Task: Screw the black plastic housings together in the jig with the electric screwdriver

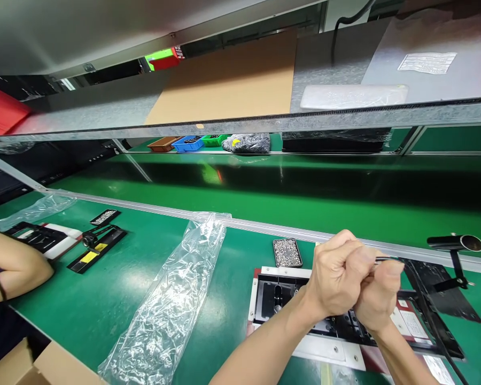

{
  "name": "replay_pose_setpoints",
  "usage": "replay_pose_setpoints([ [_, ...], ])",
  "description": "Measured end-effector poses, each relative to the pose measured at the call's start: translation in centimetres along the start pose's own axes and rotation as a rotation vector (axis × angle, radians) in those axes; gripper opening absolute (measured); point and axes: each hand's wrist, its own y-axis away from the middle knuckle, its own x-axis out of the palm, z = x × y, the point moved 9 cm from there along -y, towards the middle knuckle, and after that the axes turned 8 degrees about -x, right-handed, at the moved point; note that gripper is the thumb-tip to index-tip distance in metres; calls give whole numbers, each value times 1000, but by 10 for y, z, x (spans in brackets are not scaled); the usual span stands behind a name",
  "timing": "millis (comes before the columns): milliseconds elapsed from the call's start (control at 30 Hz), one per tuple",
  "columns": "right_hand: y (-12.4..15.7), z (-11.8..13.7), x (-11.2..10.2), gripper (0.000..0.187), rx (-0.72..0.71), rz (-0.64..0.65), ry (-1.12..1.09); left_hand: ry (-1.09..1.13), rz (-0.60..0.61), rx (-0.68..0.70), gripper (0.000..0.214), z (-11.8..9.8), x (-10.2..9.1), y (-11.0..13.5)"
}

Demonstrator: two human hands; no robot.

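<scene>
My left hand (339, 272) and my right hand (380, 297) are pressed together, both closed, with the thumbs side by side. A short piece of thin black cable (382, 259) shows between the thumbs; the rest of what the fingers grip is hidden. Below the hands lies a long black plastic housing (266, 299) in a white and red fixture (328, 347), partly covered by my forearms. A small black tray of metal screws (287, 252) sits just behind the fixture. Along the right side of the housing runs a black cord (435, 326).
A black tube on a bracket (457, 244) stands at the right. Clear plastic bags (172, 299) lie mid-table. At the left are a co-worker's arm (16, 267), another fixture (62, 240) and a cardboard box (60, 363). A metal shelf edge (244, 123) crosses overhead; small bins (187, 143) stand behind.
</scene>
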Motion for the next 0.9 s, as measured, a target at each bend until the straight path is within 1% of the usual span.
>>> replay_pose_setpoints([
  [67, -2, 5, 5, 74, 13, 24, -13, 4, 88, -5, 61, -4, 0, 2],
  [133, -3, 9, 12, 71, 44, 56, -46, -17, 134, -22, 65, -9, -8, 5],
  [200, -3, 10, 20, 67, 89, 89, -99, -64, 108, -80, 66, -8, -24, 10],
  [267, -1, 9, 26, 65, 143, 120, -179, -131, 45, -170, 58, -4, -47, 18],
  [333, 0, 7, 28, 65, 188, 128, -252, -218, 8, -241, 48, 0, -68, 31],
  [467, 1, 6, 24, 67, 235, 91, -284, -450, 23, -295, 41, 9, -97, 64],
  [567, 1, 6, 22, 68, 263, 84, -299, -564, -2, -314, 38, 20, -114, 88],
  [633, 1, 5, 23, 69, 284, 99, -314, -561, -18, -334, 37, 30, -121, 99],
  [733, 2, 4, 21, 68, 311, 112, -322, -482, -30, -357, 35, 43, -126, 110],
  [900, 1, 6, 21, 72, 321, 115, -329, -352, -60, -345, 28, 49, -132, 114],
])
